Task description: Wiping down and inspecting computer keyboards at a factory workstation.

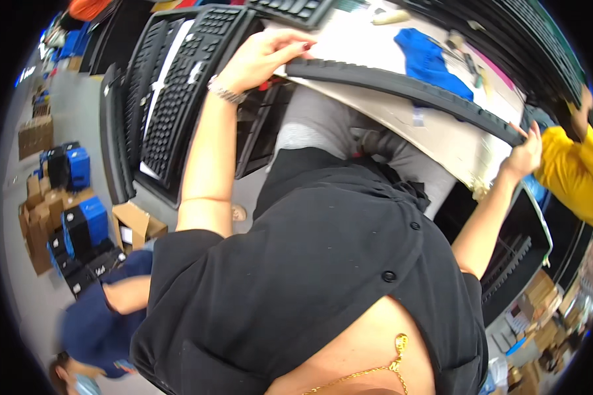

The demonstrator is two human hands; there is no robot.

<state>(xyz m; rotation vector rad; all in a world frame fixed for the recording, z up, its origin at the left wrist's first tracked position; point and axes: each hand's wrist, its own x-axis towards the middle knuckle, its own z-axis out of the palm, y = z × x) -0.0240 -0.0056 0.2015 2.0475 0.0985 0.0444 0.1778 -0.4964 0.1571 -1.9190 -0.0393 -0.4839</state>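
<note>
A long black keyboard is tilted so that I see it nearly edge-on, its keys showing along the edge. It spans the near side of the white worktable. My left hand, with a bracelet at the wrist, grips its left end between thumb and fingers. At the opposite end my right hand has its fingers closed around the keyboard's corner. Just beyond the keyboard lies a crumpled blue cloth. Most of the left fingertips are hidden.
Several black keyboards stand stacked at my left, and another keyboard lies at the far edge. A black bin with a keyboard inside is at my right. People in yellow and navy are nearby. Cardboard boxes stand left.
</note>
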